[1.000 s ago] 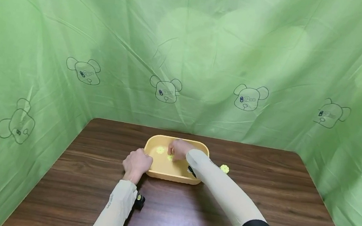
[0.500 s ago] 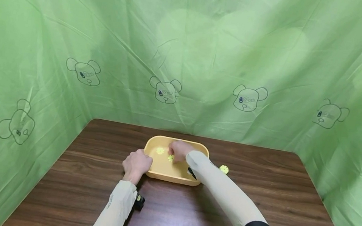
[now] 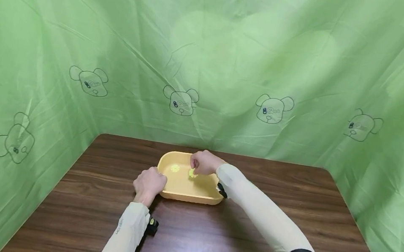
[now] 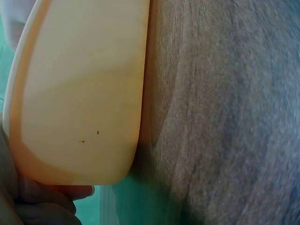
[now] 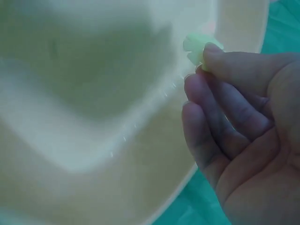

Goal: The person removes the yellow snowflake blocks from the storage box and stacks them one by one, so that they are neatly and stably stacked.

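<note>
A yellow rectangular tray with rounded corners sits on the table. My left hand grips its left end; in the left wrist view, the fingers curl around the tray's end. Above the tray, my right hand pinches a pale yellow-green flower-shaped piece between thumb and fingertips. In the head view this held flower piece shows just below the fingers. A second flower-shaped piece lies on the tray floor, left of the right hand.
The dark wood-grain table extends around the tray on all sides. A green curtain printed with bear faces hangs behind it and along both sides. The right forearm crosses over the table's right half.
My right hand has risen and moved slightly back, the flower piece now in its fingertips. The flower piece right of the tray is now hidden by the right arm. My left hand keeps its hold.
</note>
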{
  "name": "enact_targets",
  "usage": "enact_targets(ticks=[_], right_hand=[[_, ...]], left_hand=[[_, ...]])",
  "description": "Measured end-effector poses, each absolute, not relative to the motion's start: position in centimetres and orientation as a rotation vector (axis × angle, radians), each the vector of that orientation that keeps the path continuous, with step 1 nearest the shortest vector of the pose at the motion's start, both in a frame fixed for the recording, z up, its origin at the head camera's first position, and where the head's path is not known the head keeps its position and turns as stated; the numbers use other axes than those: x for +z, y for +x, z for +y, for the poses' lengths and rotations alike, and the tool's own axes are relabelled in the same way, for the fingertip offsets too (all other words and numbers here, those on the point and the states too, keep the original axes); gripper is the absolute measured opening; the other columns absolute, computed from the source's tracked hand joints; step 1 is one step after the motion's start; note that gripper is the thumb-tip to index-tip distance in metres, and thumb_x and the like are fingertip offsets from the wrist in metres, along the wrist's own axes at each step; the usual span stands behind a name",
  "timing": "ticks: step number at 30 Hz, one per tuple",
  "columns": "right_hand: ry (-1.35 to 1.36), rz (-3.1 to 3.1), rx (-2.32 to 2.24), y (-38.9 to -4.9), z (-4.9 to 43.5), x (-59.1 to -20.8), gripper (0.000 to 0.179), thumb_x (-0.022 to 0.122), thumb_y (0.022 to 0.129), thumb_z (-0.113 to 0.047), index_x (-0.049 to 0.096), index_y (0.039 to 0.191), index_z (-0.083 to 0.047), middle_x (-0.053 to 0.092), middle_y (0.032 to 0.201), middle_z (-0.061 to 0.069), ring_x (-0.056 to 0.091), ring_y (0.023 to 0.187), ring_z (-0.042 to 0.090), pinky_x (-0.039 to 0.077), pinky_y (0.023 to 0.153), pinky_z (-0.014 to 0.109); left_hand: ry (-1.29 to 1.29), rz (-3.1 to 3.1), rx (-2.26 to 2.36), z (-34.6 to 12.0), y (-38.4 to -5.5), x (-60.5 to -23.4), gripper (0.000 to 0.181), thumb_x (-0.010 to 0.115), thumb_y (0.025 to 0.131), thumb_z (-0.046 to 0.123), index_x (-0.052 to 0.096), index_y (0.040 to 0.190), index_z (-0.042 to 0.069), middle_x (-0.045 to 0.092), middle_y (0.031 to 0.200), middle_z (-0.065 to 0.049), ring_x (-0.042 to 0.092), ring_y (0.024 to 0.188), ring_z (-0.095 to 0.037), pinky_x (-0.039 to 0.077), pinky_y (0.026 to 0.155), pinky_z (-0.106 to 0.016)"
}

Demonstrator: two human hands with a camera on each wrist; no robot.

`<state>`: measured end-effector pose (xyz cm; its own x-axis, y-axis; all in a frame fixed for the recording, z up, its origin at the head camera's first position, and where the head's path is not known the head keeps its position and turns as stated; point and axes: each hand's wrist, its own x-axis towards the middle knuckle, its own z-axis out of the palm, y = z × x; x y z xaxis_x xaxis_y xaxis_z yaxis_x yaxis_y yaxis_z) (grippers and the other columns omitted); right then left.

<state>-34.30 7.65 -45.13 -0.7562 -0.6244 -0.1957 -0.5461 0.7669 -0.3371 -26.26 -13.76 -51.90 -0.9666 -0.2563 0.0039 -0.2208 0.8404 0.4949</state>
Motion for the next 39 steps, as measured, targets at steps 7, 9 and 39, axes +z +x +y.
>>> enact_targets(ticks=[7, 9, 39], right_hand=[[-0.958, 2.695, -0.539, -34.9, 11.8, -42.0, 0.013, 0.077, 0.086, -0.013, 0.072, 0.098, -0.014, 0.073, 0.091, -0.003, 0.066, 0.086, 0.011, 0.052, 0.084, 0.030], [-0.913, 2.678, -0.623, -34.9, 13.2, -40.9, 0.011, 0.077, 0.088, -0.014, 0.073, 0.098, -0.015, 0.074, 0.090, -0.004, 0.067, 0.085, 0.011, 0.053, 0.084, 0.031], [-0.455, 2.455, -0.793, -33.4, 27.3, -45.5, 0.013, 0.067, 0.086, 0.006, 0.071, 0.098, 0.003, 0.073, 0.087, 0.011, 0.062, 0.070, 0.015, 0.057, 0.069, 0.039]], left_hand=[[0.380, -2.960, -0.780, -13.8, -26.3, -51.8, 0.025, 0.049, 0.086, 0.026, 0.067, 0.088, 0.009, 0.070, 0.088, -0.018, 0.067, 0.077, -0.037, 0.045, 0.057, -0.050], [0.380, -2.968, -0.780, -13.8, -26.2, -51.8, 0.026, 0.049, 0.087, 0.026, 0.068, 0.089, 0.009, 0.070, 0.089, -0.018, 0.067, 0.078, -0.037, 0.045, 0.057, -0.050], [0.380, -2.960, -0.799, -13.8, -26.4, -52.1, 0.026, 0.048, 0.088, 0.025, 0.068, 0.091, 0.008, 0.069, 0.087, -0.017, 0.066, 0.077, -0.036, 0.045, 0.057, -0.049]])
